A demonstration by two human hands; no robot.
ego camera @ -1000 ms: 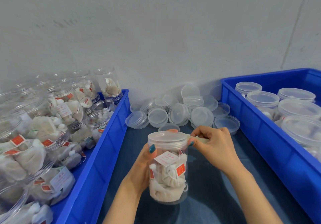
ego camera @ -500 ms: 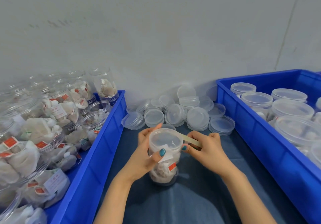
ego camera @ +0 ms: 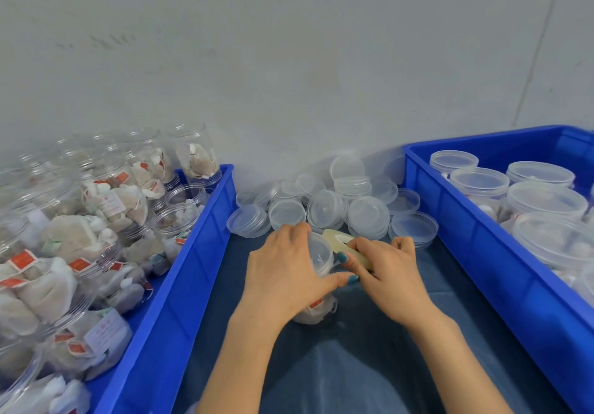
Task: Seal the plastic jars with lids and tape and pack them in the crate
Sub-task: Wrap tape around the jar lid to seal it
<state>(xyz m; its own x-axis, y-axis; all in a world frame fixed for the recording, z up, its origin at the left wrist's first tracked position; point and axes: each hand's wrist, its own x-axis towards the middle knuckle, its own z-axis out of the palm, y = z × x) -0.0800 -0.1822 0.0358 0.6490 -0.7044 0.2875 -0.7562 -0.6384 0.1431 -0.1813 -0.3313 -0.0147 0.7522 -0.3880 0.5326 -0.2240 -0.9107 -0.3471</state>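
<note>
Head view: the left hand curls round the lidded jar, hiding most of it; the right hand pinches a tape roll, half covered, against its lid. The jar stands on the cloth-covered bench between the left crate and the right crate, both cut off by the frame.

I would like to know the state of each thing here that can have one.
Jar: upright, lidded, gripped by left hand.
Tape: roll held by right hand, beside the jar's top.
Loose lids: piled, unused.
Left-crate jars: filled, unlidded where visible.
Right-crate jars: lidded.
</note>
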